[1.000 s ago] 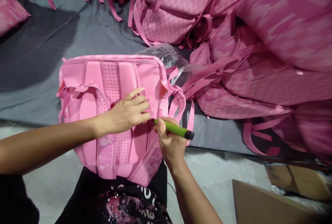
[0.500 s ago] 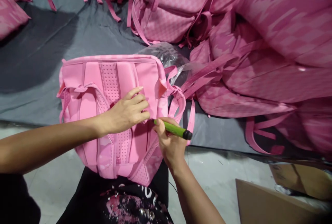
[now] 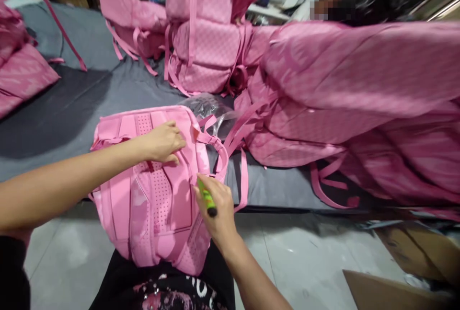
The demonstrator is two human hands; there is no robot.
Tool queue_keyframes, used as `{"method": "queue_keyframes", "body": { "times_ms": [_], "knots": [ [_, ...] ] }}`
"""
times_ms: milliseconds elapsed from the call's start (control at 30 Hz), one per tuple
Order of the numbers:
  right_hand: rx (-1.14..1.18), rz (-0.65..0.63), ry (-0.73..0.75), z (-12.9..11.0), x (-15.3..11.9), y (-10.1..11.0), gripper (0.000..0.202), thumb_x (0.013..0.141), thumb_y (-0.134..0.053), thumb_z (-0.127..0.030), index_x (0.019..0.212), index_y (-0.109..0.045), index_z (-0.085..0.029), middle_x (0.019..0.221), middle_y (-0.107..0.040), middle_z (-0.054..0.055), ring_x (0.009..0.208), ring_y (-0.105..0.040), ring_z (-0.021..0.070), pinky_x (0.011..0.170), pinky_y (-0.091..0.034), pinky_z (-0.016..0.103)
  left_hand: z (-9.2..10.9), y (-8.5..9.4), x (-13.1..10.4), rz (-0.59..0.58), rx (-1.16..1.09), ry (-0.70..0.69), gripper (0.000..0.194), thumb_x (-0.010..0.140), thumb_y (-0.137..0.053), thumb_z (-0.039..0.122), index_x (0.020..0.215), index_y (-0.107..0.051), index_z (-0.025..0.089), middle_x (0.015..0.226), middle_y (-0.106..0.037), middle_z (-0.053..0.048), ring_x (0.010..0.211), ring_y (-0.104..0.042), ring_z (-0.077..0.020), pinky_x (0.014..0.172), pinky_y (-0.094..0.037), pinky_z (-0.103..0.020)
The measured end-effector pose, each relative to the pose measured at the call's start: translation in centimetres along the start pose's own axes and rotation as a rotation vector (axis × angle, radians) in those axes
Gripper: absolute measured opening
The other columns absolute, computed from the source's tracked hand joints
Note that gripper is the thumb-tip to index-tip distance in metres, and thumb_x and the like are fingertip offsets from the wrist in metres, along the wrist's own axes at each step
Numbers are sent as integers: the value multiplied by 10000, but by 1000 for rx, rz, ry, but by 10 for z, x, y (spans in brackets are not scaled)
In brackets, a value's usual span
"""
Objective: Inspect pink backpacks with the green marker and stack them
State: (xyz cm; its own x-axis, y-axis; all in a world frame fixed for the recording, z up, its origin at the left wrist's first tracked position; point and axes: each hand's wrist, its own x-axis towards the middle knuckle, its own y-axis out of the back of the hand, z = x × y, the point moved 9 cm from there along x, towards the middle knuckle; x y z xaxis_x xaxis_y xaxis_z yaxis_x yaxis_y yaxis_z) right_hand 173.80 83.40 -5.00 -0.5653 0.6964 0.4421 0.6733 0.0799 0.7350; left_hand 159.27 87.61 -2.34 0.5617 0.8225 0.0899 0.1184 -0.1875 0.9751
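A great heap of pink backpacks [image 3: 352, 104] fills the desk [image 3: 72, 109] from twelve round to three o'clock, straps trailing everywhere, and it looks to me like the likeliest trouble: if that pile slumps toward nine o'clock it would slide onto the piece being worked and knock the tool off its line. At the middle, hanging half over the desk's near edge toward six o'clock and resting against the person's lap, lies the single pink backpack [image 3: 154, 190], back panel up. So much of it overhangs that it could slip to the floor if the pressure on it eased. The left hand [image 3: 163, 142] lies flat and open on the panel near its top, fingers spread and pressing rather than gripping, so I judge the hold is only as good as that downward push. A loose shoulder strap [image 3: 219, 149] loops out at three o'clock of the bag, close enough to snag a wrist. The right hand [image 3: 217, 207] is closed around a green pen-like tool [image 3: 206, 196], its tip toward the bag's right seam; a jolt there could mark or nick the fabric in the wrong place.
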Motion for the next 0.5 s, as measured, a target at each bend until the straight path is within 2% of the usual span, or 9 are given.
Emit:
{"method": "queue_keyframes", "body": {
  "times_ms": [33,100,233,300,333,367,433,500],
  "knots": [
    [-5,8,68,-10,-5,2,284,946,-549,-235,1219,-622,-207,1086,-732,82,1043,-671,250,843,-462,393,0,9,-3,3,6,29,303,762,-733,461,728,-639,176,744,-705,-31,761,-623,-193,772,-361,-340],
    [-8,86,180,-28,-13,14,376,946,-541,-179,1320,-552,-219,1154,-716,85,1113,-651,247,883,-439,402,10,38,-16,64,-3,71,304,782,-718,454,697,-627,177,713,-695,-23,723,-618,-181,753,-365,-336],
    [83,391,354,-59,-17,71,521,890,-606,-75,1367,-495,-252,1024,-752,58,918,-706,195,887,-448,391,48,124,-55,257,29,221,361,831,-670,492,673,-610,173,645,-647,-20,630,-583,-176,662,-358,-336],
    [67,410,469,-72,-13,93,601,864,-632,-58,1398,-459,-273,998,-761,40,920,-705,196,912,-448,400,62,153,-70,327,2,357,419,837,-650,543,650,-600,172,606,-624,-13,589,-572,-170,613,-346,-322],
    [41,387,520,-76,-10,99,603,865,-635,-70,1400,-457,-283,1003,-762,34,941,-703,199,923,-447,402,67,158,-75,341,-44,434,426,838,-644,555,651,-602,174,600,-625,-8,576,-573,-166,591,-343,-312],
    [8,357,559,-77,-9,101,578,873,-632,-91,1391,-470,-289,1008,-762,29,959,-700,200,927,-446,399,72,154,-78,337,-104,504,411,844,-638,548,666,-612,178,609,-638,-5,569,-582,-163,571,-342,-302],
    [-49,285,601,-71,-10,95,491,899,-612,-139,1358,-513,-282,993,-763,25,961,-699,197,904,-452,380,82,126,-77,289,-226,593,315,864,-627,484,760,-655,189,682,-692,-8,587,-618,-164,548,-357,-286],
    [-97,213,617,-56,-16,78,404,921,-590,-172,1315,-565,-257,985,-762,37,959,-696,199,856,-461,364,94,86,-66,209,-304,569,214,880,-622,396,897,-684,192,803,-741,-23,658,-664,-175,567,-402,-283]
  ]
}}
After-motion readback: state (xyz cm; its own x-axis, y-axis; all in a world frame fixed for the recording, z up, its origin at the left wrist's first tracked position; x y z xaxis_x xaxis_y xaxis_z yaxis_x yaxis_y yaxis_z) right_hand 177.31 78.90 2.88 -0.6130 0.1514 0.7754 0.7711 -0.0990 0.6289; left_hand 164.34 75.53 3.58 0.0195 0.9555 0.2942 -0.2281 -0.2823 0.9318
